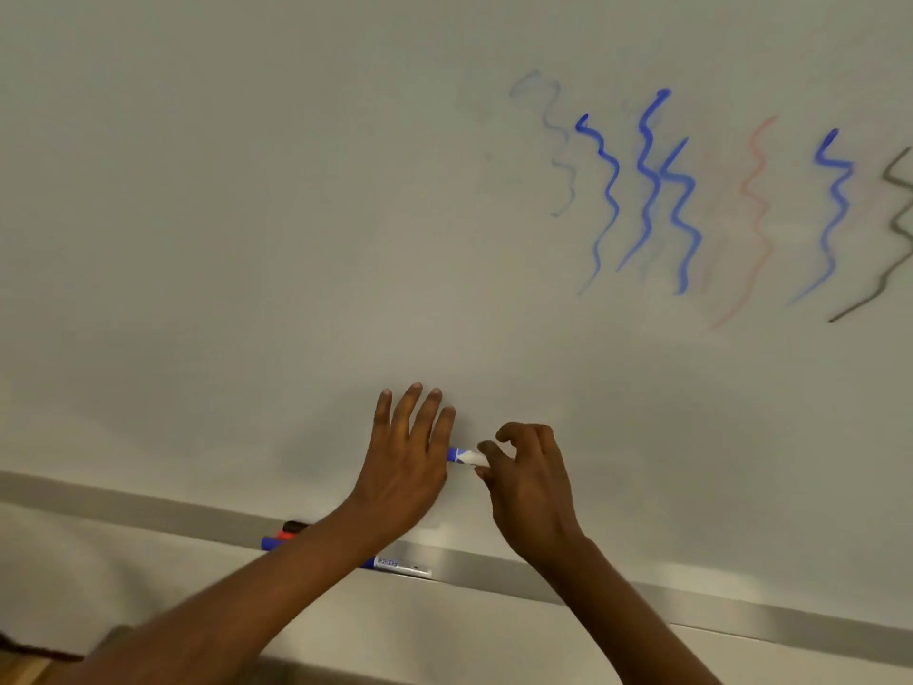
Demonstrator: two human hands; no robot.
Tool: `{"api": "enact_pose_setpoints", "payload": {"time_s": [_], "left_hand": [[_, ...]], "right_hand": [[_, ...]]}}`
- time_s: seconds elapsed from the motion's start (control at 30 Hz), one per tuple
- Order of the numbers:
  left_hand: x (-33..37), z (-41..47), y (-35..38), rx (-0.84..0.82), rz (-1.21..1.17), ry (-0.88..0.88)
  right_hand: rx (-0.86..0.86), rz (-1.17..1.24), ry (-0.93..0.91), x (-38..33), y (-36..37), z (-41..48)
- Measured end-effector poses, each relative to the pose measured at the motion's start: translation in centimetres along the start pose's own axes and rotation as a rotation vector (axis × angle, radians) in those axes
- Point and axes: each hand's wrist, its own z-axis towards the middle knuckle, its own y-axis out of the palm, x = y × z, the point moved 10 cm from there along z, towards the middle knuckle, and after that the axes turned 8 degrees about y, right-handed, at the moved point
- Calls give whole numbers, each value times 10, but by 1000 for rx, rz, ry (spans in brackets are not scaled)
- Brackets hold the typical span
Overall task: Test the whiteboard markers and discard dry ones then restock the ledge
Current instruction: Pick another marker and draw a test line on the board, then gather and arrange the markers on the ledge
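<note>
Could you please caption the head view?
Right hand pinches a blue marker that the flat left hand partly hides, below squiggles.

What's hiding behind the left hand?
A blue marker: its blue-and-white end pokes out from the left hand, pinched by the right hand. The rest is covered.

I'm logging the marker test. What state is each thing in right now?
Held blue marker: level, above the ledge; whether capped cannot be told.
Left hand: fingers straight, over the marker's blue end.
Right hand: pinches the white barrel.
Ledge blue marker: lying flat, partly hidden.
Red marker: lying on the ledge, mostly hidden.
Whiteboard: marked with blue, red and dark squiggles, some faint.
</note>
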Motion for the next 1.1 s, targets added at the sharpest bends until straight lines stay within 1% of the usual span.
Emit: {"api": "enact_pose_setpoints", "payload": {"time_s": [0.07,0.23,0.37,0.4,0.53,0.63,0.7,0.77,0.83,0.9,1.0,1.1], "left_hand": [[-3,-15,27,-58,1,12],[-8,-62,105,-357,8,-26],[4,-89,151,-525,-43,-38],[7,-95,162,-558,-51,-46],[8,-125,202,-705,-37,-103],[2,-150,221,-746,-23,-181],[-4,-164,231,-752,-48,-263],[-9,-181,242,-793,-62,-310],[-14,-197,250,-829,-62,-311],[-26,-210,256,-840,-49,-338],[-46,-216,256,-822,-71,-382],[-59,-218,267,-854,-97,-332]], "right_hand": [[-35,52,57,13,19,-11],[-169,157,51,27,80,-51],[-265,338,118,35,121,-85],[-298,357,123,35,132,-94],[-371,306,72,38,185,-127],[-425,281,82,38,220,-147],[-451,279,100,38,236,-156],[-422,243,88,35,243,-160],[-379,211,87,34,246,-163],[-377,190,102,32,252,-167],[-445,134,99,24,269,-172],[-490,115,112,15,277,-168]]}}
